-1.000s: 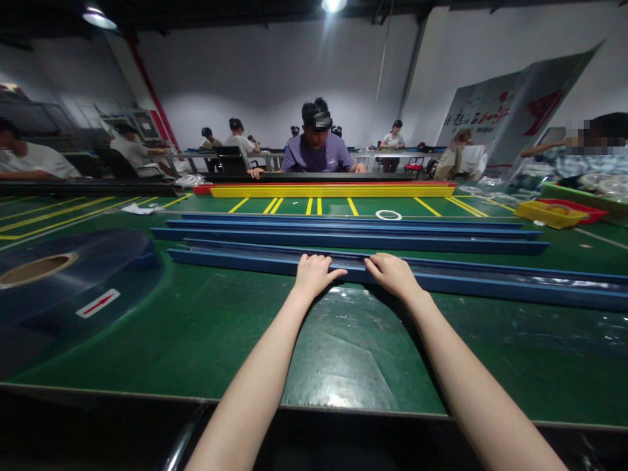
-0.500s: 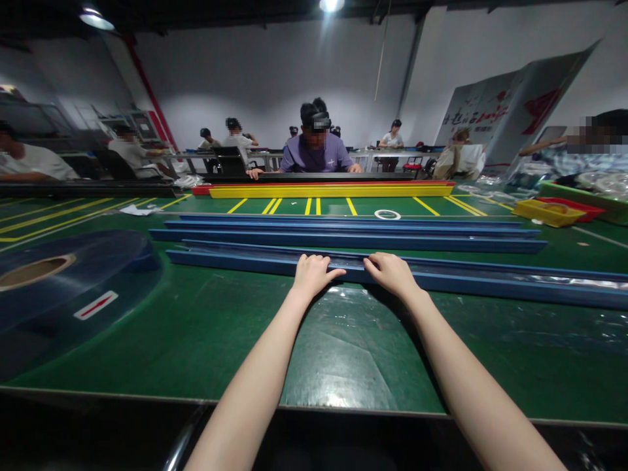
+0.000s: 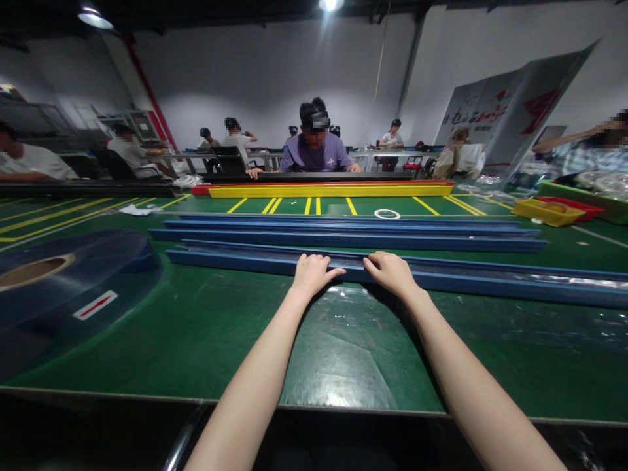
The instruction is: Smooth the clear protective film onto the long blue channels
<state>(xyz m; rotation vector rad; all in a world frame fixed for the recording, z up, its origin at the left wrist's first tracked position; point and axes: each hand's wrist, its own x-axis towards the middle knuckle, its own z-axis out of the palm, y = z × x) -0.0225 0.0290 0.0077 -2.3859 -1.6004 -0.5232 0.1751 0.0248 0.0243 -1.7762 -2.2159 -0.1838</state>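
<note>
A long blue channel strip (image 3: pixel 235 262) lies across the green table in front of me, with clear, shiny film showing in its groove towards the right. My left hand (image 3: pixel 313 273) grips it near the middle, fingers bent over into the groove and thumb stretched along the near wall. A short way to the right, my right hand (image 3: pixel 391 272) is closed over the same strip, its fingertips hidden in the groove. More blue channel strips (image 3: pixel 343 239) lie side by side just beyond.
At left lies a large roll of clear film (image 3: pixel 112 261) bearing a red-arrow label. A tape ring (image 3: pixel 387 214) and a yellow strip (image 3: pixel 328 191) are farther back. Yellow tray (image 3: pixel 547 212) stands at right. Opposite sits a co-worker (image 3: pixel 316 154) in purple.
My hands and the blue channel strip have not visibly moved. The person at the far right has shifted towards the right edge.
</note>
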